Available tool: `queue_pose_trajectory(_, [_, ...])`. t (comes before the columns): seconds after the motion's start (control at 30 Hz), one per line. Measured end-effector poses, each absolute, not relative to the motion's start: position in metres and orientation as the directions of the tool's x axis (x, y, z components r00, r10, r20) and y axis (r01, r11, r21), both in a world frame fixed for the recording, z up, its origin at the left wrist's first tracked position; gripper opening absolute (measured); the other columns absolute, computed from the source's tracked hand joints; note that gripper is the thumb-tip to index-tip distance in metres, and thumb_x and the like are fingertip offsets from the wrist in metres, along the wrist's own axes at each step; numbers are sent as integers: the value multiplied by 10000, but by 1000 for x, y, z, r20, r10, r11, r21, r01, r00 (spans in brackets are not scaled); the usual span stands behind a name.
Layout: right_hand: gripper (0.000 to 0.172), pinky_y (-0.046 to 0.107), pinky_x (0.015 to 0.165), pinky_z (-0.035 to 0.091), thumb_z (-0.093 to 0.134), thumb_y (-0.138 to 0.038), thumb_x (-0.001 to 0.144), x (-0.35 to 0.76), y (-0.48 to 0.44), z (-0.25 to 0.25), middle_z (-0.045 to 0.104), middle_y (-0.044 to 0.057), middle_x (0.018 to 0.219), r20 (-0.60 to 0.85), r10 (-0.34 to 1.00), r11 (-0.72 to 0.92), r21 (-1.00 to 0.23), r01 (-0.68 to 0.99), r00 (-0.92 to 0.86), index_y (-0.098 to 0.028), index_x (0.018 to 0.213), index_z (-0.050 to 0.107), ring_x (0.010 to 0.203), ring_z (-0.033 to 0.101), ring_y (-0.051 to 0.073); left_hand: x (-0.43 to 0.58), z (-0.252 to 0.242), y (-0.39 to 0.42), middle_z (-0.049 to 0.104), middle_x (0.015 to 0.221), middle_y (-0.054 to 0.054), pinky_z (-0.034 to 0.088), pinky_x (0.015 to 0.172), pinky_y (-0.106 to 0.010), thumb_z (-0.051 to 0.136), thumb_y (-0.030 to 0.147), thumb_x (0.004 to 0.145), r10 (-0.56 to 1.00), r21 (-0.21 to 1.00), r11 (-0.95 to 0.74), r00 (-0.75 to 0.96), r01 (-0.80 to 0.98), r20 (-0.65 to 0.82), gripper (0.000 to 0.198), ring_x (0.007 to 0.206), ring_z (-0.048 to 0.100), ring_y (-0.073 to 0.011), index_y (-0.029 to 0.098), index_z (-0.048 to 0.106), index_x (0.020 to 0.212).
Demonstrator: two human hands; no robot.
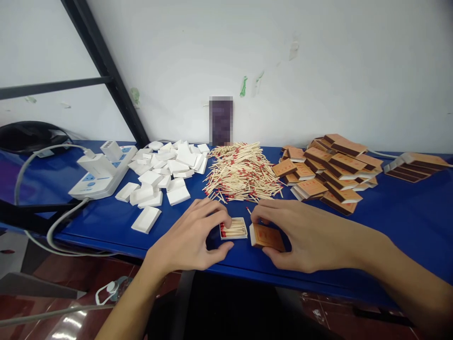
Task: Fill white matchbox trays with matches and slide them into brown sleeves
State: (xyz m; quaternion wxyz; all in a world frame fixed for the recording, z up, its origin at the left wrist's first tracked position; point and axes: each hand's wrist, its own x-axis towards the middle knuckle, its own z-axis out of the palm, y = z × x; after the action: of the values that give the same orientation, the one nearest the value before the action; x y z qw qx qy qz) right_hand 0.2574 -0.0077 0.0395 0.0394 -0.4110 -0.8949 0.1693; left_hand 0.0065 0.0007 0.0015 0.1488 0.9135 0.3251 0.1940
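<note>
On the blue table in front of me lies a small white tray (238, 228) filled with red-tipped matches. My left hand (198, 231) is curved around its left end, with the fingertips over the match heads and the thumb held apart near the front side. Just right of the tray, my right hand (300, 233) grips an orange-brown matchbox sleeve (268, 237) between thumb and fingers. The sleeve's pale end faces the tray. A loose match (248, 211) lies beside the right fingertips. Behind both hands rises a large heap of matches (242, 174).
White empty trays (148, 219) are piled on the left, beside a power strip (102, 174) with cables. Stacked matchbox sleeves (339, 165) fill the right, with another group (414, 167) farther right. A pixelated dark rectangle (221, 120) stands against the wall.
</note>
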Motion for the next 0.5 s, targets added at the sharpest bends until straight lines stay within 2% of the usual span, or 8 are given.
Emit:
queue_pose_trajectory(0.27, [147,321,651,403,604,-296,794,254,-4,30,632,43,875,-89,745,609,-316,728,-662,-202,901,568,750,595,209,7,0,2,595,1088,-25,383,981,-379,642,233,877,652,417,-737,721,532,233,121,1016,558,-199,208,541,940])
queue_pose_trajectory(0.5, [207,339,640,359,592,-312,796,260,2,27,662,76,958,18,797,600,-133,789,-603,-196,967,591,740,594,230,6,0,2,611,1093,-38,423,960,-375,628,245,907,670,439,-717,709,541,220,106,1028,578,-210,209,536,944])
